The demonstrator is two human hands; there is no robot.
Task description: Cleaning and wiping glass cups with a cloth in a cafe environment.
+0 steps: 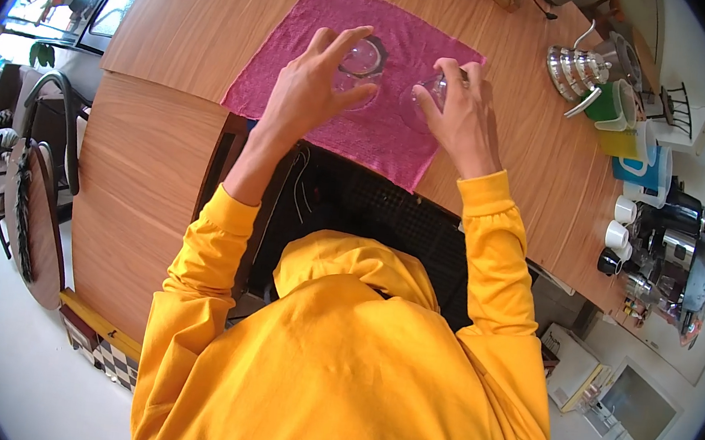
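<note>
Left hand (305, 78): arched over the purple-pink cloth (332, 10), finger and thumb well parted on either side of a round clear vessel (361, 56); no grip that I can make out, though light contact at the thumb can't be ruled out from my end. Right hand (466, 116): thumb and fingers curved about a second clear vessel (438, 88); whether it is clasped or merely ringed, I cannot tell.

Position: both vessels over the cloth, side by side and apart, cloth spread on the wooden counter (180, 21) near its front edge.

Handling, my judgement: both look like thin glass. Likely light, stiff, slick against bare skin, quick to chip or crack. I'd take each by the side wall below the rim, fingertips opposed, pressure low. Cloth is probably soft, some cushion underneath, but apt to bunch if a base drags.

Writing: none that I can read on either vessel or on the cloth. Pale box (575, 365) off to the lower right seems to bear dark marks, too small on my feed. No brand noted
</note>
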